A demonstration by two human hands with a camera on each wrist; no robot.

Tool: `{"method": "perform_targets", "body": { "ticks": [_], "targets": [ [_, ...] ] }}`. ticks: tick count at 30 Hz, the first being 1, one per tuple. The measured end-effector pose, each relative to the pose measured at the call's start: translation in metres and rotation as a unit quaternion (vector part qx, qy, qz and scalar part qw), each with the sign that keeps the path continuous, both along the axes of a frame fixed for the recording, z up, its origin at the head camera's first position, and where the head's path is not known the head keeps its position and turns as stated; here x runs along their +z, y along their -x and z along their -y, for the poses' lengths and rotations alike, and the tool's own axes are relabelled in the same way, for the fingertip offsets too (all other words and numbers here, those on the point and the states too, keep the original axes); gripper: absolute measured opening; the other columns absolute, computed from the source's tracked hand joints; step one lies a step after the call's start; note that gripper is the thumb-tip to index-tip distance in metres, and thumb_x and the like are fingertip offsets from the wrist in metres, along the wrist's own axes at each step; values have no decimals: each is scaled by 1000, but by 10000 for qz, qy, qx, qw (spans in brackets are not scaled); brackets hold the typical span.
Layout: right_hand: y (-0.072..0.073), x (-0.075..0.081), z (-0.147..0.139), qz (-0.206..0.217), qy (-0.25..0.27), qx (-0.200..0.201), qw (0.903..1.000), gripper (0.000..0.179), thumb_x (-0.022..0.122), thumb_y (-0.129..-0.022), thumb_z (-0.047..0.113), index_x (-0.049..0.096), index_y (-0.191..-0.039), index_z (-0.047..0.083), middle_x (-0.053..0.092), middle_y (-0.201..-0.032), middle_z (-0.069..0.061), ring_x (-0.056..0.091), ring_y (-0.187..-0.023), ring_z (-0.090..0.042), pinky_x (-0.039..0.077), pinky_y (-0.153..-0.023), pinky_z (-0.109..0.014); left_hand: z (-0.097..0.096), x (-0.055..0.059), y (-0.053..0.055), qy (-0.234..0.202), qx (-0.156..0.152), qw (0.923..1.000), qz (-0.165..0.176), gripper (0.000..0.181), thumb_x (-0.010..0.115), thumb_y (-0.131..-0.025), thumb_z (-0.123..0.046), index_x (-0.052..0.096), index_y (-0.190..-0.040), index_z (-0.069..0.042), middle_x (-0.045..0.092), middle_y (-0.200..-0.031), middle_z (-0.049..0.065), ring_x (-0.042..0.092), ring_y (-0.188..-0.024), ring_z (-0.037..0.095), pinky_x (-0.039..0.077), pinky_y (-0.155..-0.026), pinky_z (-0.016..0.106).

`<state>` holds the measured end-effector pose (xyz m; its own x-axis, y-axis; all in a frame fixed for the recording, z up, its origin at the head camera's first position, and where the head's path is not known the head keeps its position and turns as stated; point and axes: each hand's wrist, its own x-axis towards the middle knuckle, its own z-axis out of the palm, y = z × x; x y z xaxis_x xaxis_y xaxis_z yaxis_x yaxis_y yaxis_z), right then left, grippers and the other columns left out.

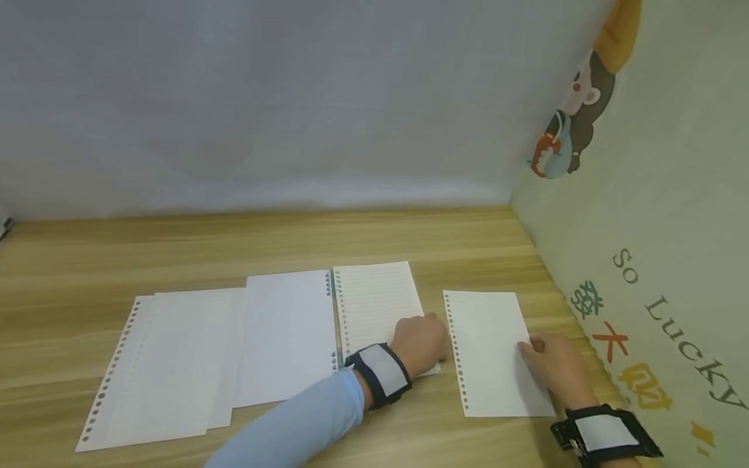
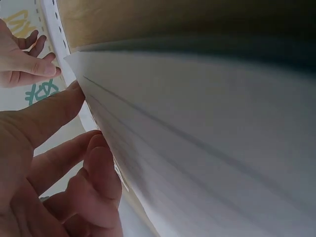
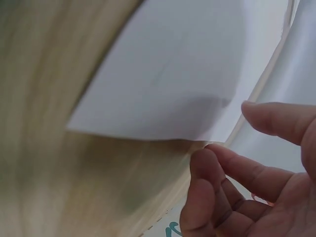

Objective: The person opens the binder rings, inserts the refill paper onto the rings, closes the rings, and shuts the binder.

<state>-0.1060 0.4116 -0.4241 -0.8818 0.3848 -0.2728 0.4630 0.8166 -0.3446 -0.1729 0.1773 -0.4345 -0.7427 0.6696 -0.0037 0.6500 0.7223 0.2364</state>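
The lined page [image 1: 374, 296] lies on the right side of the open ring notebook, and your left hand [image 1: 418, 341] has its grip narrowed on the page's right edge, pinching it between thumb and curled fingers. Just right of it lies the punched sheet [image 1: 486, 351], plain white, holes down its left side. Your right hand [image 1: 558, 370] is at that sheet's right edge, its grip moderately wide, thumb above the paper and apart from the loosely bent fingers, which reach the edge.

Left of the green rings [image 1: 329, 283] you have the notebook's blank page [image 1: 287, 338], and beside that the overlapping loose sheets [image 1: 175, 364]. You wear a dark wristband on each arm. Everything lies on the wood-grain desk [image 1: 175, 250], before a grey backdrop [image 1: 263, 97], with a printed panel [image 1: 673, 214] at right.
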Motion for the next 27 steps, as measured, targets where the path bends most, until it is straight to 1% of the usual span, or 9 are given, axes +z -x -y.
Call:
{"method": "perform_targets", "body": {
  "ticks": [3,8,10,12,14,18,21,25,27],
  "targets": [
    [1,1,2,8,-15,-45,10000,44,62,-102,21,64,-126,-16,67,-122,-35,65,-97,-38,53,-82,-52,-2,-1,0,16,-75,9999,-76,16,78,-91,-25,79,-88,-10,70,-81,2,59,-61,10,55,-55,30],
    [1,0,4,-44,-58,-47,10000,43,61,-101,20,65,-125,-16,68,-119,-33,65,-96,-37,53,-81,-51,-4,-3,1,-231,-102,9997,45,11,75,-92,-19,79,-87,-10,69,-80,3,52,-59,10,52,-54,31],
    [0,-1,3,-73,-61,-25,10000,43,62,-101,21,65,-123,-16,69,-114,-32,65,-93,-35,53,-79,-49,-6,-5,2,-318,-97,9994,132,13,76,-91,-22,79,-86,-10,69,-79,3,50,-58,10,50,-53,30],
    [0,-1,3,-100,-75,-7,9999,43,62,-101,20,65,-123,-16,70,-111,-30,64,-91,-34,53,-77,-48,-7,-7,3,-320,-125,9993,153,16,78,-91,-27,80,-89,-11,71,-81,3,51,-59,10,50,-54,31],
    [0,-2,4,-106,-92,18,9999,43,62,-101,21,65,-123,-16,70,-112,-31,64,-91,-34,53,-77,-48,-8,-8,3,-256,-108,9995,150,19,80,-91,-30,81,-92,-11,72,-83,3,54,-61,10,52,-56,31],
    [2,-3,5,-77,-80,-21,9999,44,61,-101,21,64,-124,-16,68,-118,-33,66,-97,-38,54,-81,-52,-9,-10,4,-168,-89,9997,149,22,80,-91,-34,81,-97,-12,73,-85,2,59,-64,11,53,-58,31],
    [4,-5,5,-55,16,-114,9999,44,60,-102,21,64,-125,-17,67,-121,-35,67,-101,-41,54,-83,-53,-10,-12,5,-147,-95,9998,96,23,81,-90,-35,81,-97,-13,73,-85,1,60,-65,11,52,-58,30],
    [5,-3,11,-73,373,-236,9990,47,58,-104,23,61,-128,-18,64,-124,-37,66,-105,-44,55,-86,-53,-1,-8,5,-106,-93,9999,76,24,82,-89,-37,81,-95,-14,74,-85,1,60,-63,10,51,-56,29],
    [5,-2,13,-173,670,-341,9970,48,56,-105,24,58,-130,-18,62,-127,-38,64,-108,-45,56,-85,-50,3,-6,5,-80,-97,9999,71,25,82,-89,-37,81,-95,-13,74,-85,1,60,-63,10,51,-56,29]
  ]
}}
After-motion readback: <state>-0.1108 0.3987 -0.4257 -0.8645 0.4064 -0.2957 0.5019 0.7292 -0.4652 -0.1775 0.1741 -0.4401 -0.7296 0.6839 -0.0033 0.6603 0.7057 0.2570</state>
